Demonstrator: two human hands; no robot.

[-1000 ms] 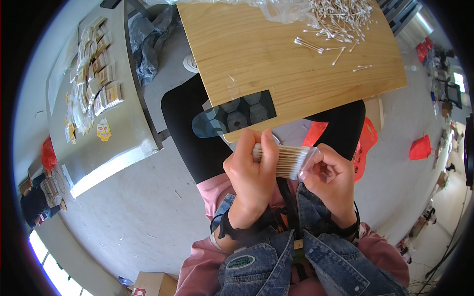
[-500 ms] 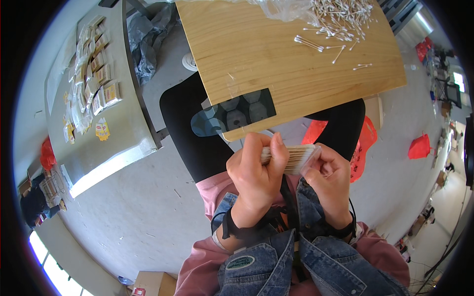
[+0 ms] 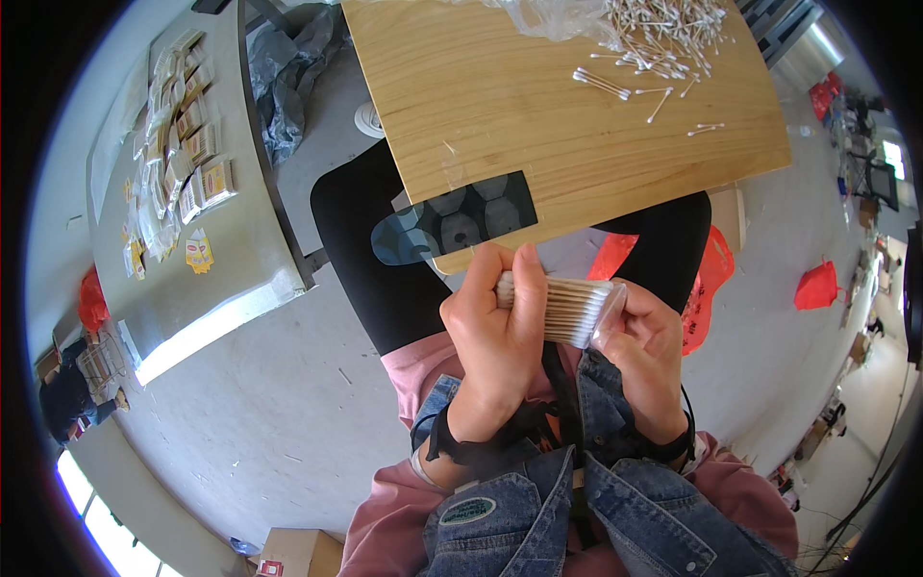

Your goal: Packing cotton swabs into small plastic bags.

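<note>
In front of my lap, my left hand [image 3: 488, 337] is closed round one end of a bundle of cotton swabs [image 3: 569, 310]. White tips peek out between its thumb and fingers. The bundle's other end sits in the mouth of a small clear plastic bag [image 3: 610, 315], which my right hand [image 3: 646, 351] pinches at its edge. How far the bag extends behind my fingers is hidden. Beyond my hands, at the far right of the wooden table [image 3: 461, 87], lies a loose pile of cotton swabs [image 3: 663, 38], with a few strays nearer me.
A dark translucent film [image 3: 457, 219] hangs over the table's near left corner. Clear plastic [image 3: 553, 17] lies beside the pile. On the grey table [image 3: 240, 260] at left are packed swab bags [image 3: 204, 144] and yellow cards [image 3: 199, 252]. A red bag [image 3: 710, 288] is by my right leg.
My left hand has shifted slightly left and up along the bundle, and more of the swabs' sticks show between my hands. My right hand keeps its pinch on the bag.
</note>
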